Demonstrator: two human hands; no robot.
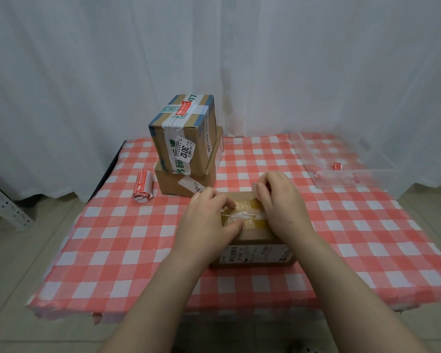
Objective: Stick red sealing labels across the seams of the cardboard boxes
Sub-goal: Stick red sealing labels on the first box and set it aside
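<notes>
A low cardboard box [255, 250] lies in the middle of the table, with yellowish tape and a crinkled clear strip [243, 215] along its top seam. My left hand [209, 217] rests on the box's left top, bent fingertips and thumb touching the taped seam. My right hand [283, 202] covers the right top and reaches to the far edge, where its fingertips pinch a pale label strip [258, 191]. A roll of red sealing labels [143, 188] lies at the left. The upper box of a stack [183, 133] carries a red label [183, 108] across its top seam.
The stack's lower box [181, 182] stands behind my left hand. A clear plastic sheet [346, 171] with red label scraps lies at the back right. The red-and-white checked tablecloth [112, 238] covers the table. White curtains hang behind it.
</notes>
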